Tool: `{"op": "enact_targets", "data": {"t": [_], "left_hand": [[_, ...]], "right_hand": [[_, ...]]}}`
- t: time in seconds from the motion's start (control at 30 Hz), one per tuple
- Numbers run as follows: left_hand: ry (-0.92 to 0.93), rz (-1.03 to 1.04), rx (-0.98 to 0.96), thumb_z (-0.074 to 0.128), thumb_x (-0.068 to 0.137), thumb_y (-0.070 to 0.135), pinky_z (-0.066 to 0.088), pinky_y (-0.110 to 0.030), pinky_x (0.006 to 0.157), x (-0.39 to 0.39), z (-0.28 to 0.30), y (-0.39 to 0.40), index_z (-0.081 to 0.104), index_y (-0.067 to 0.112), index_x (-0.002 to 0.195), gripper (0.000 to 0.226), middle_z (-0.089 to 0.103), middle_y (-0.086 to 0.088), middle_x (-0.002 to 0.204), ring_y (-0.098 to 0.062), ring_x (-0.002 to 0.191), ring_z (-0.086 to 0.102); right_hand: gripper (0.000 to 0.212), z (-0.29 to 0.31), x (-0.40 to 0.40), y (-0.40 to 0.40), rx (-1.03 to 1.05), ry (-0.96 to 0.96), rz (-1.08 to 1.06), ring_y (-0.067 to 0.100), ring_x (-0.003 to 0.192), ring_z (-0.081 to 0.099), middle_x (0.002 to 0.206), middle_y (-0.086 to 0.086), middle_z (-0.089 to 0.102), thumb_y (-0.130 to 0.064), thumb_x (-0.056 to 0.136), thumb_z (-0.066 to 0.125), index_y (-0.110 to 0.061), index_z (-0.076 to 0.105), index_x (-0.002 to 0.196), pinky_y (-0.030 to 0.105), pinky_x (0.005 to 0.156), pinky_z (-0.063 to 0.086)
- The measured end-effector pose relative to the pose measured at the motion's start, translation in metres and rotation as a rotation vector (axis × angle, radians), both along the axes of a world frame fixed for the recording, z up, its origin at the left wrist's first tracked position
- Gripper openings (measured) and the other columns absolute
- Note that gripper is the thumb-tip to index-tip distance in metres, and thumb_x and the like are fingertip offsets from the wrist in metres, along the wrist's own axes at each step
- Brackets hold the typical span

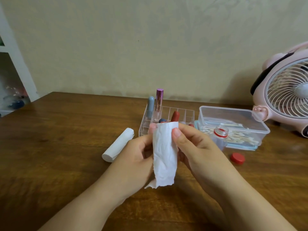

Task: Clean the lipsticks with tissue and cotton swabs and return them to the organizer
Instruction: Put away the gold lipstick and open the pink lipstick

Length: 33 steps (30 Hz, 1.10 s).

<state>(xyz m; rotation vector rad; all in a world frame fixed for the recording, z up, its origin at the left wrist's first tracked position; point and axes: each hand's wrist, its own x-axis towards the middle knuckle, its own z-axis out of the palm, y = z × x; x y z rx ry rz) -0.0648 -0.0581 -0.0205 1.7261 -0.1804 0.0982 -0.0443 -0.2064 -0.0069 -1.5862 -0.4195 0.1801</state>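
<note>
Lipsticks stand in a clear acrylic grid organizer (186, 114) at the back middle of the brown wooden desk (58, 147): a grey-blue rounded lipstick tube (150, 106) and a shiny pink-purple metallic lipstick tube (159, 101) upright in the far-left cells, a matte red lipstick tube (175, 116) leaning in a middle cell, a dark blue cap (162, 120) low beside it. More may sit behind the hands, cannot tell.

Both hands are raised in front of the organizer around a crumpled white tissue strip (165, 157), which hangs down between them with a torn lower edge. Left hand (133, 157) grip: fingers curled behind the tissue, fingertip showing at its top left corner. Right hand (195, 147) grip: thumb pressed on the tissue's right edge near the top, fingers curled behind. Whether a lipstick is wrapped inside the tissue cannot be told.

White rolled tissue wad (117, 145) lies on the desk just left of the left hand. Right of the organizer sits a clear plastic box (233, 114) with a blue-edged base, holding cotton swabs (236, 137). Small clear open bottle with red neck ring (220, 136) stands in front of the box, partly behind the right hand. Its red round cap (237, 158) lies on the desk nearby. Pink desk fan (286, 90) at the far right edge, by the beige wall (133, 39).
</note>
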Motion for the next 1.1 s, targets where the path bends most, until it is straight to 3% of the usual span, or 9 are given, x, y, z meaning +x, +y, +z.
{"op": "enact_targets", "data": {"t": [0.07,0.23,0.33,0.4,0.73,0.83,0.9,1.0,1.1], "left_hand": [[0.008,0.02,-0.025,0.062,0.073,0.04,0.051,-0.013,0.059,0.0001,-0.0005,0.0011,0.058,0.04,0.084,0.011,0.064,0.033,0.072,0.009,0.074,0.063],[-0.009,0.034,-0.043,0.064,0.084,0.017,0.056,-0.034,0.073,0.0014,0.0025,0.0011,0.062,0.035,0.084,0.017,0.068,0.011,0.077,-0.01,0.082,0.066],[-0.036,-0.005,-0.011,0.063,0.086,0.018,0.047,-0.013,0.059,-0.0004,0.0035,0.0021,0.062,0.038,0.084,0.02,0.067,0.025,0.075,0.006,0.076,0.063],[-0.035,-0.013,0.022,0.064,0.086,0.021,0.045,-0.007,0.055,-0.002,0.0028,0.0024,0.062,0.04,0.086,0.02,0.065,0.03,0.077,0.011,0.077,0.06],[-0.039,0.02,0.05,0.066,0.084,0.018,0.047,-0.01,0.056,-0.0019,0.0047,-0.0004,0.06,0.034,0.087,0.017,0.065,0.027,0.074,0.008,0.074,0.062],[0.005,-0.003,-0.029,0.066,0.079,0.023,0.05,-0.015,0.064,-0.0023,0.0065,-0.0007,0.062,0.033,0.091,0.016,0.067,0.023,0.078,0.006,0.079,0.064],[0.128,-0.109,-0.184,0.063,0.072,0.03,0.051,-0.022,0.072,-0.0027,0.006,-0.0012,0.069,0.028,0.094,0.023,0.07,0.015,0.081,-0.002,0.082,0.066],[0.316,-0.263,-0.431,0.055,0.076,0.031,0.055,-0.029,0.072,-0.0028,0.0048,-0.0019,0.074,0.018,0.096,0.031,0.07,-0.006,0.09,-0.017,0.081,0.065],[0.32,-0.237,-0.427,0.055,0.078,0.025,0.055,-0.027,0.067,-0.0018,0.0029,-0.0023,0.074,0.011,0.093,0.028,0.07,-0.012,0.09,-0.018,0.077,0.065]], "right_hand": [[0.034,-0.0016,0.002,-0.0017,0.019,0.037,-0.002,0.002,0.097,0.064,0.099,-0.018,0.07,-0.043,0.07,0.054,-0.035,0.068,0.1,0.022,0.084,0.054],[0.035,-0.0034,0.0025,-0.003,-0.007,0.04,0.04,0.0,0.098,0.064,0.1,-0.018,0.07,-0.041,0.071,0.056,-0.033,0.069,0.102,0.02,0.083,0.052],[0.025,-0.0014,0.0,-0.0008,0.033,0.012,0.064,-0.003,0.089,0.064,0.089,-0.019,0.07,-0.043,0.074,0.052,-0.036,0.072,0.088,0.015,0.075,0.049],[0.026,-0.0012,-0.0001,-0.0001,0.038,-0.018,0.054,-0.003,0.083,0.063,0.083,-0.018,0.069,-0.045,0.076,0.05,-0.034,0.073,0.083,0.014,0.073,0.048],[0.026,-0.0034,0.001,0.0008,0.07,-0.079,0.052,-0.005,0.078,0.061,0.078,-0.02,0.066,-0.043,0.078,0.051,-0.03,0.072,0.088,0.015,0.071,0.047],[0.031,-0.0047,0.0019,0.0001,0.075,-0.063,0.053,0.01,0.093,0.063,0.093,-0.005,0.068,-0.047,0.082,0.054,-0.028,0.074,0.097,0.027,0.084,0.052],[0.031,-0.0044,0.0015,-0.0008,0.108,-0.019,0.058,0.017,0.095,0.063,0.096,0.0,0.067,-0.047,0.082,0.055,-0.029,0.074,0.097,0.037,0.092,0.048],[0.03,-0.0026,0.0011,-0.0028,0.216,0.067,0.072,0.015,0.089,0.064,0.092,0.0,0.069,-0.039,0.079,0.056,-0.022,0.074,0.095,0.036,0.09,0.048],[0.024,-0.001,-0.0006,-0.0032,0.248,0.07,0.088,0.015,0.085,0.063,0.088,0.0,0.069,-0.04,0.081,0.059,-0.024,0.075,0.088,0.03,0.082,0.051]]}}
